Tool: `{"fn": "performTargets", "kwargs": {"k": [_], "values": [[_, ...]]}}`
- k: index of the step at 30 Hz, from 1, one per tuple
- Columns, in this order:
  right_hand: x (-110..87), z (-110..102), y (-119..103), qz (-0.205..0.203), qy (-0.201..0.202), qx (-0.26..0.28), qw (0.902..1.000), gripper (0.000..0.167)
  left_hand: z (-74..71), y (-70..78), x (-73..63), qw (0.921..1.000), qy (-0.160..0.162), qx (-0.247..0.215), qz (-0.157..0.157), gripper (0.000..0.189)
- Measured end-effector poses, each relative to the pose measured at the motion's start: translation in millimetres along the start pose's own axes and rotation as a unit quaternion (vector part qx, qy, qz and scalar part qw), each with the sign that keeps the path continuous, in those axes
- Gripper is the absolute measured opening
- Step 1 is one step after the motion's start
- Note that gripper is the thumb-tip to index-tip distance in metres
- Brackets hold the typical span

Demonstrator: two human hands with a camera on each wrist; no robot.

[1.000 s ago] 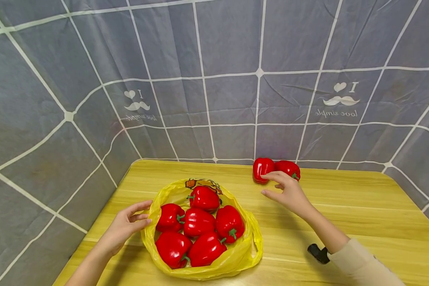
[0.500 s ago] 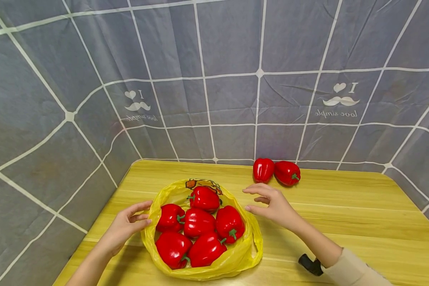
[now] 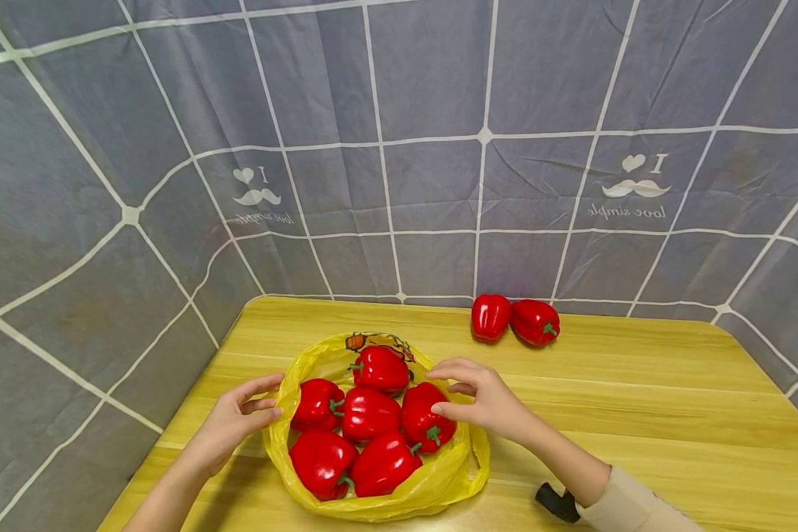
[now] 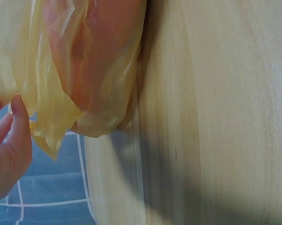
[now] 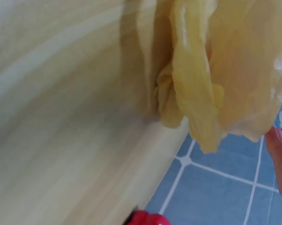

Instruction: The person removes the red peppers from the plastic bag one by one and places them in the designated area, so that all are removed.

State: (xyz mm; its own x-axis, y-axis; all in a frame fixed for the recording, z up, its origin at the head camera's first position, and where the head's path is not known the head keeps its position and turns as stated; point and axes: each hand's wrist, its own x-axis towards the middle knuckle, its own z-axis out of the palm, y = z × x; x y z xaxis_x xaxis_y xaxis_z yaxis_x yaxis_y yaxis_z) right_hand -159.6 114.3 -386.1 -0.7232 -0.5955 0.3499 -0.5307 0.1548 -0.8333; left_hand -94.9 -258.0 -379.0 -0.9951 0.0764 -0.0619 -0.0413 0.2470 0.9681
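A yellow plastic bag (image 3: 372,510) stands with its mouth spread wide, holding several red bell peppers (image 3: 370,415) with green stems. At its left rim my left hand (image 3: 233,423) holds the edge; in the left wrist view the thumb and fingers (image 4: 19,105) meet the thin plastic (image 4: 52,93). My right hand (image 3: 488,399) is at the right rim, fingers apart and lightly bent, thumb overlapping the rightmost bell pepper (image 3: 420,421) in the head view. From the right wrist, fingertips (image 5: 272,136) show right at the bag's edge.
Two more red bell peppers, one upright (image 3: 490,318) and one tilted (image 3: 536,322), sit by the back edge of the wooden table (image 3: 672,391). A grey checked cloth (image 3: 432,185) hangs behind and at the sides. A black object (image 3: 557,504) shows by the right sleeve.
My right hand has moved left and toward me, from the two back bell peppers to the bag's right rim. The left hand and the bag stay put.
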Motion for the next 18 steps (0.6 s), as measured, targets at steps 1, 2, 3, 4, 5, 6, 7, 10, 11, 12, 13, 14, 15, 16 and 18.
{"fn": "performTargets", "kwargs": {"k": [1, 2, 3, 4, 5, 6, 7, 10, 11, 12, 13, 14, 15, 16, 18], "values": [[-0.1, 1, 1, 0.001, -0.001, -0.001, 1.0, 0.039, 0.1, -0.2, -0.1, 1.0, 0.001, 0.0, 0.0, 0.057], [-0.3, 2, 2, 0.003, -0.002, -0.002, 1.0, 0.039, 0.1, -0.3, -0.1, 1.0, 0.001, -0.001, 0.0, 0.057], [-0.4, 3, 3, 0.005, -0.003, -0.001, 1.0, 0.039, 0.0, -0.4, -0.1, 1.0, 0.001, -0.001, 0.0, 0.057], [-0.5, 4, 5, 0.008, -0.003, -0.001, 1.0, 0.039, -0.1, -0.4, -0.1, 1.0, 0.001, -0.001, 0.0, 0.057], [-0.5, 5, 6, 0.009, -0.003, -0.001, 1.0, 0.039, -0.1, -0.5, -0.2, 1.0, 0.0, -0.001, 0.0, 0.057], [-0.5, 6, 7, 0.011, -0.003, -0.001, 0.9999, 0.039, -0.3, -0.5, -0.2, 1.0, 0.0, -0.001, -0.001, 0.057], [-0.5, 8, 8, 0.013, -0.004, -0.002, 0.9999, 0.039, -0.4, -0.5, -0.2, 1.0, 0.0, 0.0, -0.002, 0.057], [-0.5, 10, 10, 0.017, -0.005, -0.019, 0.9997, 0.038, -0.5, -0.5, -0.2, 1.0, 0.001, 0.0, -0.004, 0.057], [-0.6, 11, 10, 0.018, -0.005, -0.028, 0.9994, 0.037, -0.4, -0.5, -0.1, 1.0, 0.002, 0.0, -0.005, 0.057], [-0.6, 11, 10, 0.019, -0.005, -0.036, 0.9991, 0.037, -0.3, -0.4, -0.1, 1.0, 0.002, 0.0, -0.005, 0.057], [-0.7, 12, 11, 0.02, -0.005, -0.046, 0.9987, 0.036, 0.0, -0.4, -0.1, 1.0, 0.003, 0.001, -0.004, 0.056], [-0.8, 12, 11, 0.021, -0.006, -0.054, 0.9983, 0.036, 0.3, -0.3, 0.0, 1.0, 0.005, 0.001, -0.004, 0.056], [-0.8, 12, 11, 0.022, -0.006, -0.06, 0.9979, 0.036, 0.5, -0.1, 0.1, 1.0, 0.005, 0.002, -0.003, 0.056], [-0.9, 12, 11, 0.024, -0.007, -0.066, 0.9975, 0.036, 0.7, 0.0, 0.2, 1.0, 0.006, 0.004, -0.002, 0.056], [-0.5, 13, 13, 0.027, -0.009, -0.079, 0.9965, 0.036, 1.1, 0.4, 0.5, 0.9999, 0.008, 0.007, 0.0, 0.056]]}}
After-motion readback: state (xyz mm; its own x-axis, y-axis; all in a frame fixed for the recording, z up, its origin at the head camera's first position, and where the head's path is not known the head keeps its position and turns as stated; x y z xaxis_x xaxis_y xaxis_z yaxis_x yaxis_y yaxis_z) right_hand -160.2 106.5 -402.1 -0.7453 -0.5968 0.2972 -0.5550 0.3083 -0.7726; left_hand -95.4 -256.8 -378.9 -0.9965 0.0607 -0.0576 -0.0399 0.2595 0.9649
